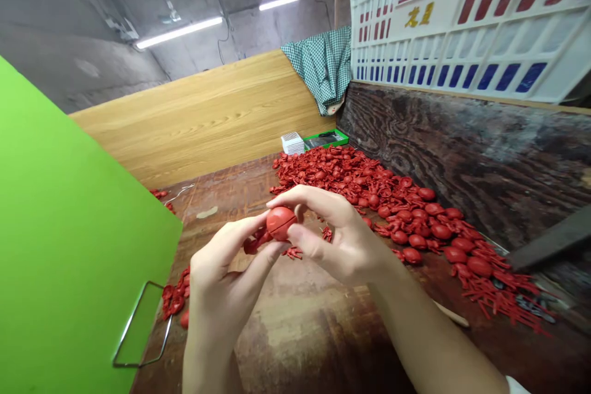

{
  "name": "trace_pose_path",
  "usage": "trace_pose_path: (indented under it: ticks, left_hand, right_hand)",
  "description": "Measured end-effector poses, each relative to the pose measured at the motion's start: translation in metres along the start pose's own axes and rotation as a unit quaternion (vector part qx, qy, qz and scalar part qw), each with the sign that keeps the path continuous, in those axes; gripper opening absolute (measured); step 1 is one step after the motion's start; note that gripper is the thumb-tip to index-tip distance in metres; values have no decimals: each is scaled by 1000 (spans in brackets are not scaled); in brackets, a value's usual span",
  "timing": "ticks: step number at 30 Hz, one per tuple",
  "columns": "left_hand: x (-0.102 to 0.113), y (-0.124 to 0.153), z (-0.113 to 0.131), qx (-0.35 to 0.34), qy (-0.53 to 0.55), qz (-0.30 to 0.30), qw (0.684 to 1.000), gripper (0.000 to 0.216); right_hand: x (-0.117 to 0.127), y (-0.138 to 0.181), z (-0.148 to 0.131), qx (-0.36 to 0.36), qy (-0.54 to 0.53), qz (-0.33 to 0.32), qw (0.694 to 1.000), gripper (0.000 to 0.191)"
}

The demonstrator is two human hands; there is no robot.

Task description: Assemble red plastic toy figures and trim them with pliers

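Both hands meet above the dark wooden table (300, 314) and pinch one small red plastic ball-shaped piece (279, 221). My left hand (226, 274) grips it from below with thumb and fingers, and a red part sticks out beside the thumb. My right hand (335, 234) closes over it from above and the right. A long heap of similar red plastic pieces (392, 203) lies on the table behind and to the right of my hands.
A bright green panel (69, 246) with a metal wire handle (138, 326) stands at the left. A light wooden board (207, 111) closes the back. A white crate wall (471, 18), a checked cloth (323, 64), a green tray (325, 138) and a white box (292, 143) are beyond.
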State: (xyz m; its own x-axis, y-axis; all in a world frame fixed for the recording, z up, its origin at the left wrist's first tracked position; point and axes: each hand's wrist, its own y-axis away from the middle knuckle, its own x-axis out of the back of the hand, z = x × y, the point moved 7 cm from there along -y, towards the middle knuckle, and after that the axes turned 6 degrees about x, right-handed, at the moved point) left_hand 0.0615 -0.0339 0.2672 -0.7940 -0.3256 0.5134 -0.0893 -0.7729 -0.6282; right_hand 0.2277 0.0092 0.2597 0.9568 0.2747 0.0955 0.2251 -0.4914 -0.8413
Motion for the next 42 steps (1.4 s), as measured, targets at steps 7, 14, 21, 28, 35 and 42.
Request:
trace_pose_path:
  ticks: [7, 14, 21, 28, 35, 42]
  left_hand:
    - [-32, 5, 32, -120, -21, -89, 989, 18]
    - [-38, 4, 35, -152, -10, -84, 985, 19]
    - [-30, 3, 26, -35, 105, -60, 992, 24]
    - [-45, 13, -6, 170, 349, -84, 918, 33]
    - [-48, -4, -17, 111, 232, -150, 955, 47]
    - [3, 0, -12, 110, 56, -37, 992, 37]
  right_hand:
    - [9, 15, -2, 6, 68, 162, 984, 71]
    - [14, 22, 7, -21, 33, 195, 980, 70]
    - [12, 10, 2, -83, -122, 134, 980, 91]
    - [0, -2, -21, 30, -4, 37, 999, 61]
    - [-7, 1, -18, 25, 122, 55, 991, 24]
    - [-15, 3, -29, 7, 341, -10, 940, 29]
